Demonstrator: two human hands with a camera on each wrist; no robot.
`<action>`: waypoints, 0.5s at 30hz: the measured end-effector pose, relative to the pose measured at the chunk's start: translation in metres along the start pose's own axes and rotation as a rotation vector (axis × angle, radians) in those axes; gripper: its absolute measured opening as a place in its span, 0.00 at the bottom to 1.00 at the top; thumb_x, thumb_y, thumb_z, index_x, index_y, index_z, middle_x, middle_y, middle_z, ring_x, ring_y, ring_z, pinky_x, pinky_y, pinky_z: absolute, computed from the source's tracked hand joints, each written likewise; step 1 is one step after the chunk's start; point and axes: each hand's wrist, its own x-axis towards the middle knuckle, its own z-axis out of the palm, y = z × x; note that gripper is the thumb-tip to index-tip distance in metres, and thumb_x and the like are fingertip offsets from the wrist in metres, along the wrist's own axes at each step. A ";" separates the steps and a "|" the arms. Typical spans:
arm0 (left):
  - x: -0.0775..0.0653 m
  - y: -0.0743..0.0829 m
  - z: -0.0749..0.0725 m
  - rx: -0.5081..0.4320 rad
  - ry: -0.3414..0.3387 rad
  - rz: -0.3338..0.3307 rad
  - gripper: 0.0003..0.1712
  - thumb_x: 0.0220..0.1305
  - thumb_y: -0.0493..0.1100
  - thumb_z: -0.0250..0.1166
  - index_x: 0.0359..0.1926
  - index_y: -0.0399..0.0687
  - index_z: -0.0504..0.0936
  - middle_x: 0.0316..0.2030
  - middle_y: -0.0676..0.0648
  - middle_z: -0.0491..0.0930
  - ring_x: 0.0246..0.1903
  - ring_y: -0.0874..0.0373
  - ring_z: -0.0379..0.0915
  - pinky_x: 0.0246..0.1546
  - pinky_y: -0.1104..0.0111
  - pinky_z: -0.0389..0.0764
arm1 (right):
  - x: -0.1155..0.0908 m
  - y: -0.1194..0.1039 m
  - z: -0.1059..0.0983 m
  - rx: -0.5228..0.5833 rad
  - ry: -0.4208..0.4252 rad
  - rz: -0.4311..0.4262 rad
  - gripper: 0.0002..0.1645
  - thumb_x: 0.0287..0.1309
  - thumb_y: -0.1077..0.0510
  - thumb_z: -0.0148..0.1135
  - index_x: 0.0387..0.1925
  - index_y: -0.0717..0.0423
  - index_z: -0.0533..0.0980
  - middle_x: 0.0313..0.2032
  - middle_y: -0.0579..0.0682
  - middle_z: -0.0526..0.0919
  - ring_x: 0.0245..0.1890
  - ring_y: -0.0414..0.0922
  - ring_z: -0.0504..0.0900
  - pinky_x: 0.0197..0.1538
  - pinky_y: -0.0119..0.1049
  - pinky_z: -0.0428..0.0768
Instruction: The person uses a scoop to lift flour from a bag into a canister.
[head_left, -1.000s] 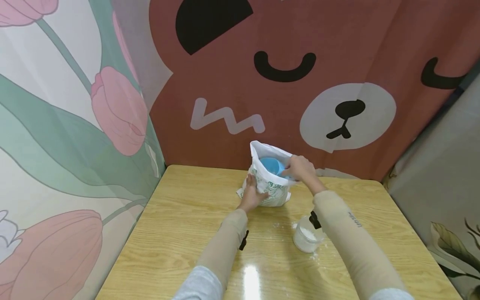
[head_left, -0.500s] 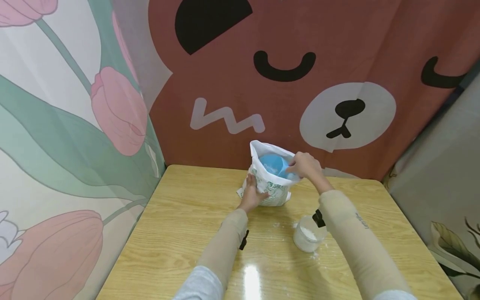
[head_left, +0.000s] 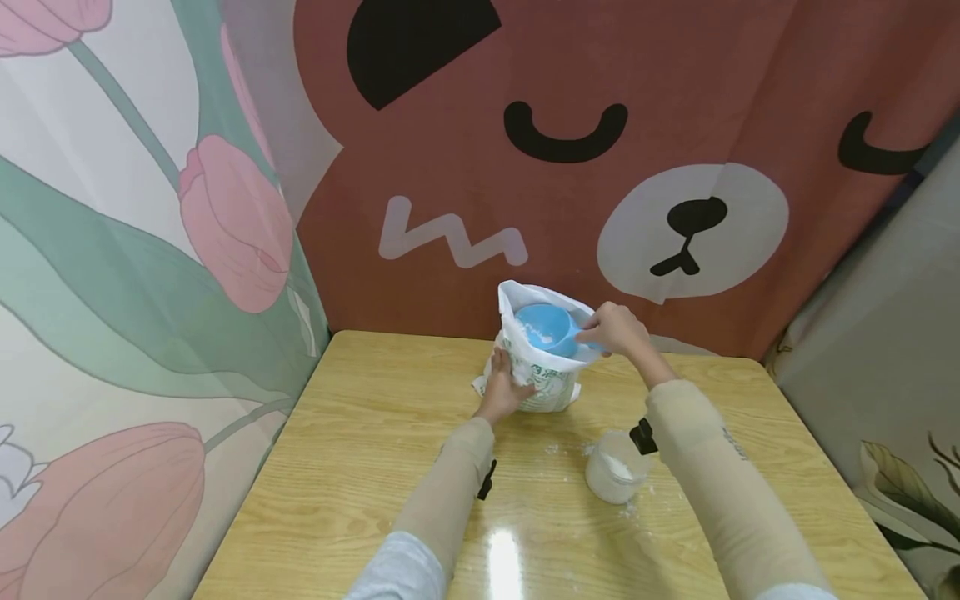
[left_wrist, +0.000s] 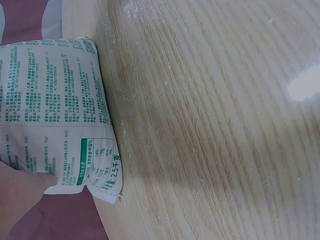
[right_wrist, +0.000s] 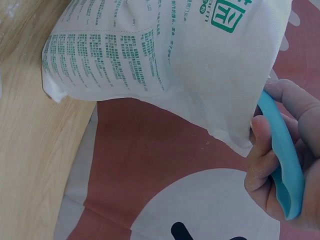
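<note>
A white flour bag (head_left: 551, 387) with green print stands with its mouth open near the back of the table. My left hand (head_left: 504, 392) grips its left side, thumb across the front; the left wrist view shows this thumb (left_wrist: 35, 182) against the printed paper. Inside the bag's mouth is a blue scoop (head_left: 542, 318) with white powder in its bowl. My right hand (head_left: 618, 329) holds the scoop by its handle (right_wrist: 285, 155), at the bag's right rim. The fingers are curled round the handle in the right wrist view.
A clear jar (head_left: 611, 482) containing white powder stands on the wooden table (head_left: 360, 450), in front of the bag and to the right. Powder specks are scattered around the jar. A curtain (head_left: 450, 167) with a bear print hangs right behind the table's back edge.
The scoop has risen inside the bag, and its bowl now shows more, with powder in it. My right hand has moved slightly up and right. My left hand has stayed on the bag.
</note>
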 end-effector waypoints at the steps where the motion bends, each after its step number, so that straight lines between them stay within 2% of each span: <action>1: 0.000 0.000 0.000 -0.001 -0.003 -0.002 0.57 0.55 0.45 0.67 0.70 0.37 0.35 0.70 0.40 0.28 0.69 0.45 0.30 0.63 0.55 0.55 | -0.001 0.000 -0.001 0.005 0.000 -0.006 0.18 0.55 0.52 0.62 0.42 0.61 0.82 0.38 0.57 0.84 0.24 0.47 0.81 0.26 0.39 0.76; 7: -0.002 0.002 -0.001 0.001 -0.009 -0.003 0.57 0.56 0.45 0.67 0.70 0.38 0.34 0.70 0.39 0.29 0.69 0.46 0.29 0.63 0.55 0.54 | -0.008 0.002 -0.007 0.029 0.011 -0.035 0.17 0.55 0.52 0.62 0.40 0.61 0.82 0.33 0.54 0.84 0.20 0.43 0.79 0.24 0.38 0.76; 15: -0.002 0.002 -0.003 -0.003 -0.011 0.004 0.56 0.56 0.44 0.66 0.70 0.37 0.34 0.70 0.38 0.29 0.69 0.45 0.29 0.64 0.54 0.53 | -0.015 0.007 -0.011 0.058 0.028 -0.035 0.17 0.55 0.50 0.61 0.37 0.59 0.83 0.27 0.51 0.84 0.20 0.44 0.78 0.24 0.39 0.74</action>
